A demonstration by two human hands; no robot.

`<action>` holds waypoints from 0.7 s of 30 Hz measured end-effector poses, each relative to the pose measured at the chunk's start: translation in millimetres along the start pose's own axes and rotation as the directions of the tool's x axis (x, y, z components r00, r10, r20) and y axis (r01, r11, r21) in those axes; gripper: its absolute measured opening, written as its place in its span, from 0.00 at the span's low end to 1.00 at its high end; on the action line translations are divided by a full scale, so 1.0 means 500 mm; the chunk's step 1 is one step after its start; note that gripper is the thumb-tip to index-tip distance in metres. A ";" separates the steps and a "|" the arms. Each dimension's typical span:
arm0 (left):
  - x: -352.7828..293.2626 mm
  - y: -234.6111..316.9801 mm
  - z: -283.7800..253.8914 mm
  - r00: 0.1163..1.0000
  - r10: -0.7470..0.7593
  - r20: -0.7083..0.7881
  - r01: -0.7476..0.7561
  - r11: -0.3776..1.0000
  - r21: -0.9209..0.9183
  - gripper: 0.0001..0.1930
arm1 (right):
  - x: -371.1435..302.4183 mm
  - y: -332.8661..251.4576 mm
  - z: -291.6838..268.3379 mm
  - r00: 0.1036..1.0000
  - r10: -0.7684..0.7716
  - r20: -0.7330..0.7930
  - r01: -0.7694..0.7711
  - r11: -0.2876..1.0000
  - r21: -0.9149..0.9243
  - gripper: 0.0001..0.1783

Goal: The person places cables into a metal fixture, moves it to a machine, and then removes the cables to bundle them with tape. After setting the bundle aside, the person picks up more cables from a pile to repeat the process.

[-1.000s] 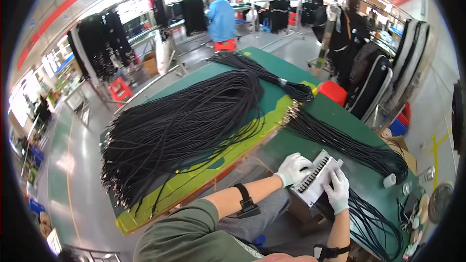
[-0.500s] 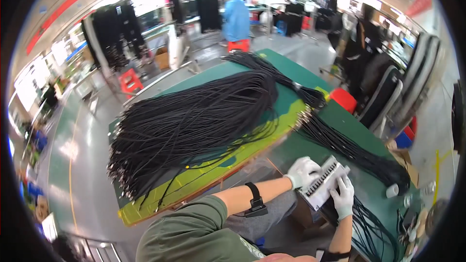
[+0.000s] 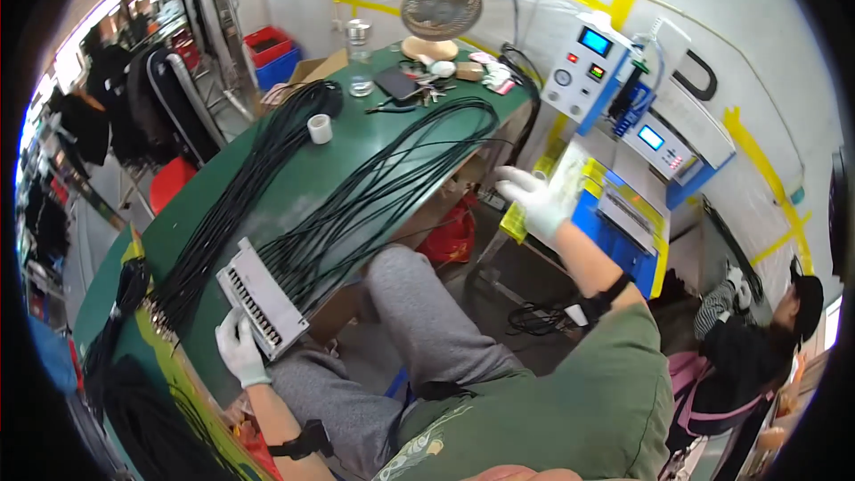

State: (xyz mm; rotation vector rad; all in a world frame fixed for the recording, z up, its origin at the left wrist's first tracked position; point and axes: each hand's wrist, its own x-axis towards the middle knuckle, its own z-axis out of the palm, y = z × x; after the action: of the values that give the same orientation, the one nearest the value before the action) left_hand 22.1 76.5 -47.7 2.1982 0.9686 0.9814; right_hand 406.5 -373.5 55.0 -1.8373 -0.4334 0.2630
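My gloved left hand (image 3: 239, 352) is closed on the long edge of a pale slotted fixture (image 3: 269, 294). The fixture lies tilted at the near table edge, a row of dark slots along its side. Thin black cords (image 3: 356, 187) run from beside it across the green table (image 3: 276, 200) to a looped end. My gloved right hand (image 3: 534, 200) is off the fixture, with its fingers stretched apart and nothing in them. It hangs near a blue bench machine (image 3: 632, 254), on whose bed sits a second slotted fixture (image 3: 626, 216).
A thick cord bundle (image 3: 240, 174), a white tape roll (image 3: 319, 129), a glass jar (image 3: 360, 67), pliers (image 3: 392, 109) and a fan (image 3: 441, 7) stand or lie on the table. A control box (image 3: 583, 67) stands right. Another person (image 3: 744, 338) is at the lower right.
My view has swung right, from the big cord pile toward the machine. My right hand has let go of the slotted fixture and moved right; my left hand stays at it.
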 end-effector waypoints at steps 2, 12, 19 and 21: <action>0.006 0.028 0.018 0.999 0.016 0.044 -0.013 0.997 -0.070 0.13 | -0.003 0.268 -0.355 0.956 -0.001 -0.294 -0.002 1.000 -0.011 0.28; -0.019 0.014 -0.031 0.969 -0.244 0.046 0.244 0.899 -0.365 0.18 | -0.286 0.483 -0.809 0.382 0.437 -0.814 -0.775 0.632 -0.024 0.36; -0.051 0.075 -0.043 0.975 -0.219 0.026 0.205 0.857 -0.472 0.18 | -0.206 0.506 -0.787 0.225 0.367 -0.903 -0.842 0.539 0.009 0.42; -0.061 0.098 -0.046 0.973 -0.231 0.025 0.212 0.836 -0.506 0.18 | -0.204 0.468 -0.765 0.221 0.369 -0.903 -0.821 0.570 0.032 0.43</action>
State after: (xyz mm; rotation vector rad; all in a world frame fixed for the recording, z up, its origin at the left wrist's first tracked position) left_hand 8.6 27.4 -11.9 1.5966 0.8396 1.0288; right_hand 501.3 -809.7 -55.4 -2.2666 1.1385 -0.2816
